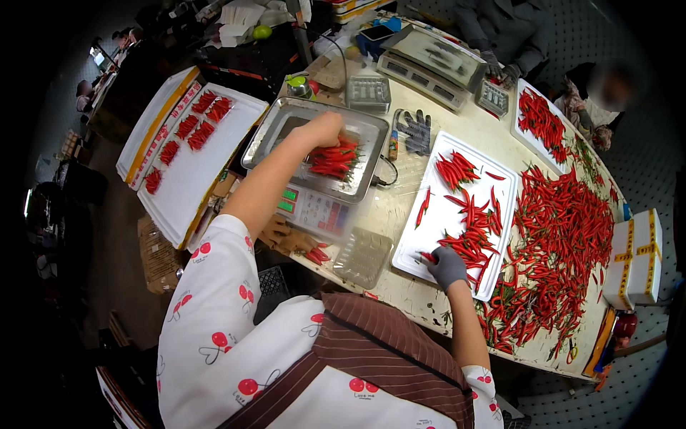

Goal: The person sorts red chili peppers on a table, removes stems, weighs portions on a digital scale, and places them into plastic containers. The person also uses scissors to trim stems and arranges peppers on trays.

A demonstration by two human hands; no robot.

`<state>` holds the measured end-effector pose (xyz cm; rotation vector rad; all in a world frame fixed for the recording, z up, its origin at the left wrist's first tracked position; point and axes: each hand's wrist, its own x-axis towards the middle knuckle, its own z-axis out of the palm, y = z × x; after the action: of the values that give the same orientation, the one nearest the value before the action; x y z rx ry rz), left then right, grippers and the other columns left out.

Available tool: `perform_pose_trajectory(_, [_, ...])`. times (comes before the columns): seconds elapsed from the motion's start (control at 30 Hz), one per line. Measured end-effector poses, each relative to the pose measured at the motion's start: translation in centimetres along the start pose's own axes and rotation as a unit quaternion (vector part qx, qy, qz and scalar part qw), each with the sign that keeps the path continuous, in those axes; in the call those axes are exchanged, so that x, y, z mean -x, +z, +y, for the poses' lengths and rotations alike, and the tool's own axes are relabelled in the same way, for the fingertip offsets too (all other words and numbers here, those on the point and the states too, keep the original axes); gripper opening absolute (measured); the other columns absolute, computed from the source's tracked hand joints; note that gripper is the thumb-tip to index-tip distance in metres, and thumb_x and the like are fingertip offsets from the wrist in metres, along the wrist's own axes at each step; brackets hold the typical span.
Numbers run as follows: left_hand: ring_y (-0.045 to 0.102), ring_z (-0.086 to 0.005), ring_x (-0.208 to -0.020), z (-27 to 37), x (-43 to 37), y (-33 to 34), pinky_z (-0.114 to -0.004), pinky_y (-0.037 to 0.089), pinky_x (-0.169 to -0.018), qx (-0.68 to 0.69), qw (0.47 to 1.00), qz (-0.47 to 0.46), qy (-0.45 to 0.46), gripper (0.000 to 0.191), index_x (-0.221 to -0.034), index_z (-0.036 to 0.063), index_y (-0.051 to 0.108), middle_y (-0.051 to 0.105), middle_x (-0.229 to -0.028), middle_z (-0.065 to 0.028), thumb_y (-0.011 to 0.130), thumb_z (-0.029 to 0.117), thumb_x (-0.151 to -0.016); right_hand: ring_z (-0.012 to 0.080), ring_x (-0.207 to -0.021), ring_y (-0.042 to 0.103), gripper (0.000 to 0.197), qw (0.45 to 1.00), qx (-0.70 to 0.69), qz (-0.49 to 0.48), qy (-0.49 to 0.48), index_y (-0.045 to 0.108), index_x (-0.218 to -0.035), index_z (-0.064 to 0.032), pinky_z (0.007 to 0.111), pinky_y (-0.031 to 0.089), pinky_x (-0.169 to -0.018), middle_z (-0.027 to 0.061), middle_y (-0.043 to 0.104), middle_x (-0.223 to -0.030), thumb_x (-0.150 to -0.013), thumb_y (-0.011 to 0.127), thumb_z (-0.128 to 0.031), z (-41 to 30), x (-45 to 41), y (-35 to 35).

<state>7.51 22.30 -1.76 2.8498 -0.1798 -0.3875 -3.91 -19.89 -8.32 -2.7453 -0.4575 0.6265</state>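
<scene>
My bare left hand (326, 130) reaches over the steel pan (251, 155) of a digital scale (316, 209). Its fingers meet the upper edge of a bundle of red chili peppers (335, 161); the fingertips are hidden, so whether they grip is unclear. In a grey glove, my right hand (448, 267) is low on a white tray (417, 248). A red chili pepper (428, 258) sticks out from its fingertips. More loose chilies (469, 238) lie beside that hand, and a sorted bunch (455, 170) rests near the tray's far end.
A large chili heap (563, 252) covers the table's right side. At left, a foam box (193, 182) holds several bundles. A clear plastic tray (364, 257), a grey glove (416, 131) and a second scale (429, 64) are on the table. A co-worker's gloved hands (501, 72) work across it.
</scene>
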Motion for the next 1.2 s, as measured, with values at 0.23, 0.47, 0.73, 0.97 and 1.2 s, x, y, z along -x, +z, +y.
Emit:
perform_pose_trajectory(0.23, [0.061,-0.0224,-0.084,-1.4,4.8,-1.9,-0.03,0.049,-0.074,0.153,0.977,0.146,0.023,0.03,-0.106,0.0024,0.064,0.065,-0.099,-0.011,0.067,0.009,-0.077,0.0313,-0.08,0.06,0.019,0.959,-0.149,0.136,-0.199,0.064,-0.086,-0.0058,0.039,0.048,-0.072,0.0144,0.061,-0.086,-0.074,0.067,-0.02,-10.5,-7.2,-8.0])
perform_pose_trajectory(0.47, [0.057,-0.0106,-0.075,-0.8,14.3,-0.4,-0.024,0.047,-0.067,0.318,0.893,0.315,-0.047,0.018,-0.1,0.0026,0.066,0.063,-0.089,-0.0042,0.065,0.011,-0.083,0.0318,-0.094,0.061,0.026,0.964,0.082,0.031,-0.25,0.065,-0.099,-0.0098,0.039,0.05,-0.081,0.0132,0.063,-0.102,-0.076,0.063,-0.022,-24.4,-17.0,-7.9])
perform_pose_trajectory(0.73, [0.057,-0.0077,-0.073,-2.4,21.6,5.7,-0.021,0.046,-0.066,0.425,0.823,0.339,-0.163,0.012,-0.093,0.0004,0.066,0.063,-0.086,-0.0015,0.065,0.007,-0.082,0.0273,-0.088,0.064,0.031,0.941,-0.179,0.118,-0.261,0.065,-0.104,-0.0099,0.036,0.05,-0.078,0.0104,0.067,-0.098,-0.081,0.065,-0.03,-19.2,-14.3,-9.8])
perform_pose_trajectory(0.97, [0.059,-0.0094,-0.079,12.6,14.1,5.3,-0.025,0.048,-0.071,0.507,0.86,0.055,0.013,0.015,-0.094,0.0015,0.067,0.065,-0.089,-0.0036,0.067,0.011,-0.081,0.0136,-0.075,0.059,0.028,0.92,-0.345,0.179,-0.045,0.065,-0.101,-0.0015,0.027,0.048,-0.073,0.0088,0.067,-0.089,-0.083,0.065,-0.022,-2.8,-6.5,-8.2])
perform_pose_trajectory(1.2, [0.057,-0.029,-0.097,19.8,-1.4,17.5,-0.04,0.047,-0.077,-0.017,0.955,0.122,0.269,0.012,-0.083,0.0057,0.064,0.06,-0.095,-0.0105,0.056,0.007,-0.074,0.0108,-0.074,0.058,0.024,0.915,-0.348,0.201,-0.026,0.064,-0.099,0.0015,0.025,0.047,-0.07,0.0074,0.065,-0.084,-0.083,0.066,-0.015,1.7,-0.5,-2.7])
